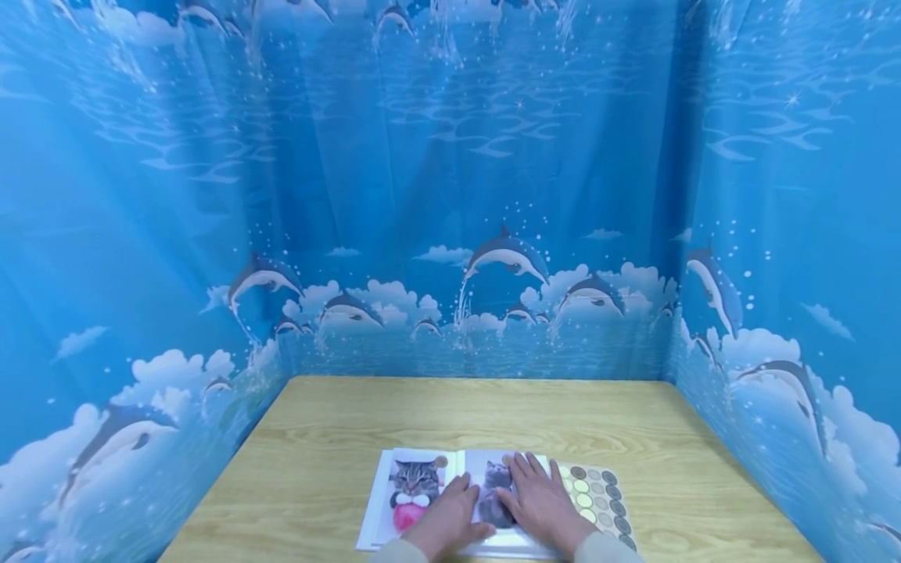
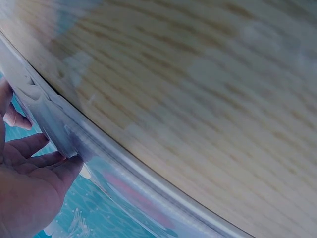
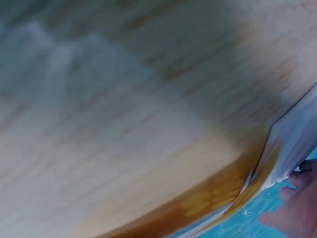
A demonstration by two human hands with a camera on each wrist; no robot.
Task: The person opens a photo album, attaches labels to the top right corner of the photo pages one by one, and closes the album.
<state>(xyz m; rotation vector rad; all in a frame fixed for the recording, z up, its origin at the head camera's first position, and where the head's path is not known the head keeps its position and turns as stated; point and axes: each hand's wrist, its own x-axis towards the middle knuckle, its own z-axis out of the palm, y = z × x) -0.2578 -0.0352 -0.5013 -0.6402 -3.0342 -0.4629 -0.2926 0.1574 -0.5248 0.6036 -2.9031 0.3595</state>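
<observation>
An open book (image 1: 376, 500) with white pages lies near the front of the table. Its left page carries a tabby cat picture (image 1: 417, 478) with a pink ball, plus a round brown disc (image 1: 441, 461) at the top corner. On the right page is a grey cat picture (image 1: 495, 500), partly covered. My right hand (image 1: 545, 504) lies spread on that page, fingertips by another round disc (image 1: 507, 460) at the top. My left hand (image 1: 450, 518) rests at the middle fold, its fingers fairly straight. Both wrist views catch the hands at the page edges.
A sheet of round discs (image 1: 605, 500), in rows of yellow, pale and dark, lies right of the book, partly under it and my right forearm. The wooden table (image 1: 317, 422) ends at blue dolphin-print curtains (image 1: 394, 195) on three sides.
</observation>
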